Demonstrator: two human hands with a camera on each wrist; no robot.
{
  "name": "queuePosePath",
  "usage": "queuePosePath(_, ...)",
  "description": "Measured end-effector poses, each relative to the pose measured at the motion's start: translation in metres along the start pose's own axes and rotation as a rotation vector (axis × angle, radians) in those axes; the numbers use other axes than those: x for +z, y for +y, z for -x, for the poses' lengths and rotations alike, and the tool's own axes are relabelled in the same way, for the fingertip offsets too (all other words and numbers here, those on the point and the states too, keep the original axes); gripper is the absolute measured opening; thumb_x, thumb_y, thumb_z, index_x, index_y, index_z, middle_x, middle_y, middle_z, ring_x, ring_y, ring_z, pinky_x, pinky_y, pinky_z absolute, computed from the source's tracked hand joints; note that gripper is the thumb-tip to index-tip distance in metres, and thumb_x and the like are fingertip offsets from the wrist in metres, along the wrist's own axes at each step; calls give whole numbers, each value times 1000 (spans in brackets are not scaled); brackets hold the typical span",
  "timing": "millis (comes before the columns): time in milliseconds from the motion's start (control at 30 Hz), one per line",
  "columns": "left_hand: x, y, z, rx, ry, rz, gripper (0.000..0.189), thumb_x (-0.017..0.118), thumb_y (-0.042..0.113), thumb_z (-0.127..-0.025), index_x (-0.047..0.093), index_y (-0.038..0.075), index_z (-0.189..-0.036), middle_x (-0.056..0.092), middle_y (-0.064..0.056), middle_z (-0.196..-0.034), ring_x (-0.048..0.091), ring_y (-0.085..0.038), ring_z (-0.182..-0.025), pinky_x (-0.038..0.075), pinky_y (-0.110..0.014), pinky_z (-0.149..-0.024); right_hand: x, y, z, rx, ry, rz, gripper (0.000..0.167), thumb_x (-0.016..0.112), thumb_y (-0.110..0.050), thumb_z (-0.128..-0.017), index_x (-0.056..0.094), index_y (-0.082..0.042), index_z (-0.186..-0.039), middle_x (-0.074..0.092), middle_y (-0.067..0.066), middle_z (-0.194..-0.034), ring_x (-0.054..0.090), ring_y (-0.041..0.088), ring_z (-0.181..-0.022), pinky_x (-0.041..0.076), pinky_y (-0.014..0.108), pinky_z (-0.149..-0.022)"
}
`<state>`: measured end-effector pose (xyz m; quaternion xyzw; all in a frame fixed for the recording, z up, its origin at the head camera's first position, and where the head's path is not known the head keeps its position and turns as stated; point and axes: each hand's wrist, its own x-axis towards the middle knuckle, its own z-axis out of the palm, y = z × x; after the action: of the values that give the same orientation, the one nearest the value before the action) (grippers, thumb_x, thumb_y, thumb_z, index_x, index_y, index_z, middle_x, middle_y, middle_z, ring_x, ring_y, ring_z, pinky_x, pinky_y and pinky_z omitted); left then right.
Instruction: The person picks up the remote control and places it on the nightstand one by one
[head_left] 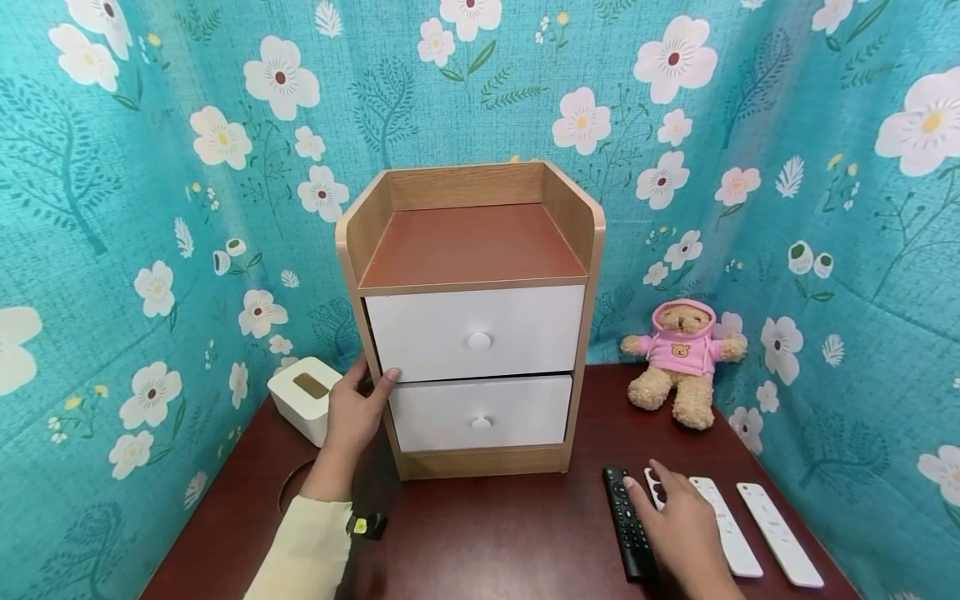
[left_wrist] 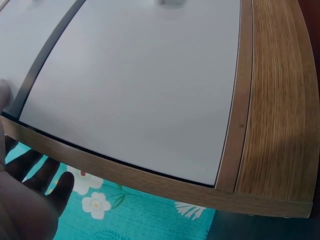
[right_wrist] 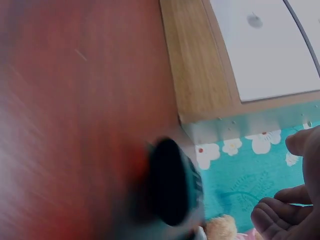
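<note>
A small wooden cabinet [head_left: 480, 467] with two white drawers stands upright in the head view. Its upper drawer [head_left: 427, 333] and lower drawer [head_left: 435, 417] each have a round white knob and sit in the frame. My left hand [head_left: 355, 412] rests at the cabinet's left edge, thumb on the front edge and fingers extended along the outer side. Over the remotes at the lower right is my right hand [head_left: 682, 525], fingers spread and holding nothing. A black remote [head_left: 628, 525] lies just left of it. Partly hidden beneath it is a white remote [head_left: 654, 487].
Two more white remotes, a nearer one [head_left: 727, 529] and an outer one [head_left: 780, 533], lie to the right. A teddy bear [head_left: 681, 358] in a pink hoodie sits at the back right. Left of the cabinet stands a white tissue box [head_left: 296, 400]. Floral cloth [head_left: 465, 100] surrounds the dark red table [head_left: 480, 542].
</note>
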<state>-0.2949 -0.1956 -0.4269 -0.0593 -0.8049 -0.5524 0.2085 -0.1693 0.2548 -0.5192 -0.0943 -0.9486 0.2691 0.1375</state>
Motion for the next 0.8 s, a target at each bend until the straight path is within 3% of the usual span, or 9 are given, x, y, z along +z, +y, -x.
queuePosePath(133,2,2,1,8,27,2,58,77,35,-104,60,19,-157,73,-17,-141,71,-35,-127,60,-54,-101,9,-2,15,9,4,22,69,70,-46,-105,62,8,-146,65,37,-140,62,55,-129,48,69,-107)
queuePosePath(300,2,4,3,18,48,5,54,79,34,-103,65,17,-152,75,-16,-138,72,-32,-123,59,-25,-90,15,-5,25,69,-23,49,74,74,-48,-102,61,10,-146,64,38,-140,60,56,-132,47,69,-109)
queuePosePath(400,2,4,4,16,45,11,53,78,33,-103,65,17,-152,74,-15,-139,72,-31,-124,54,-15,-86,17,-6,29,95,-46,70,78,75,-51,-100,60,11,-145,63,39,-138,59,57,-130,47,69,-109)
queuePosePath(800,1,1,3,3,33,-11,55,77,35,-104,63,18,-154,73,-14,-142,71,-31,-126,55,-17,-89,20,-6,42,111,-29,141,94,84,-56,-89,57,16,-142,63,40,-128,64,56,-116,50,68,-101)
